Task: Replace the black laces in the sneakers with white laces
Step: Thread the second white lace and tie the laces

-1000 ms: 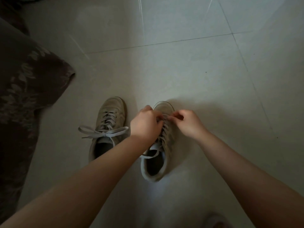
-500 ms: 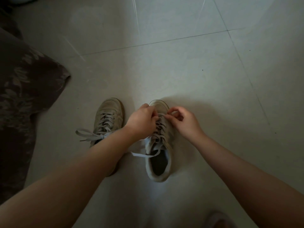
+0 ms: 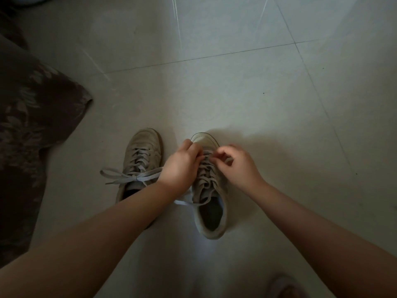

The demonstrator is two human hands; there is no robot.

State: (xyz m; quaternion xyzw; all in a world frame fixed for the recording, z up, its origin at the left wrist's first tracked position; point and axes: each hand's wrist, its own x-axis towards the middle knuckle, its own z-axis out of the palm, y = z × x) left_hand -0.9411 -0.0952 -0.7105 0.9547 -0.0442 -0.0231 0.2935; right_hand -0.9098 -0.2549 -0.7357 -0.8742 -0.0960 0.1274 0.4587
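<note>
**One head camera, looking steeply down**

A single wide-angle view from the person's head faces forward and down at the pale tiled floor. Both bare forearms reach in from the bottom edge, close to the lens. Tile seams bend near the edges. No second view exists.

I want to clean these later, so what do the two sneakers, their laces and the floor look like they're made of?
Left sneaker: probably suede or canvas; matte, scuffed beige upper.
Right sneaker: same matte upper, smoother pale toe cap, maybe rubber or leather.
Laces: flat woven fabric, pale grey-white.
Floor: glazed tile, judging by grout lines and glare streaks.
</note>
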